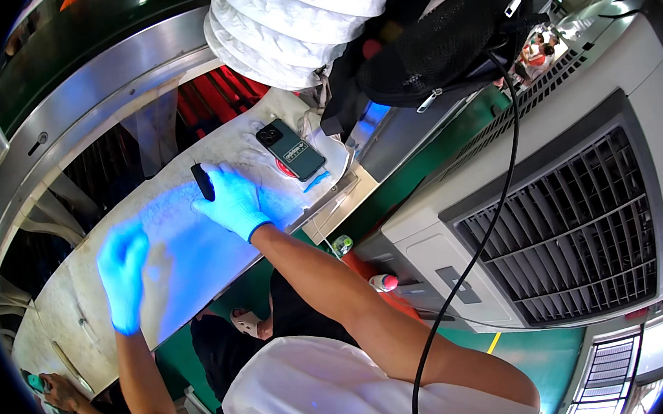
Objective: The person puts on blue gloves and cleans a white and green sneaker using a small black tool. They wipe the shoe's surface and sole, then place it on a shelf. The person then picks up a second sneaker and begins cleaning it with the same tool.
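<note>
Over blue-lit table (194, 254) | right fingers (221, 179) hold black piece (202, 182) | left fingers (131, 244): cannot tell | green floor (546, 358)

You get strong blue light glowing on your right hand (232, 200) and the counter (186, 259), a shadow beside your slightly blurred left hand (124, 280), a glaring window (610, 368) at lower right, and fisheye bending toward the black rim.

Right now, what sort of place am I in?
Probably a factory workshop: there's a long pale worktable, a white ribbed duct and a large grilled unit that looks like an air cooler.
</note>
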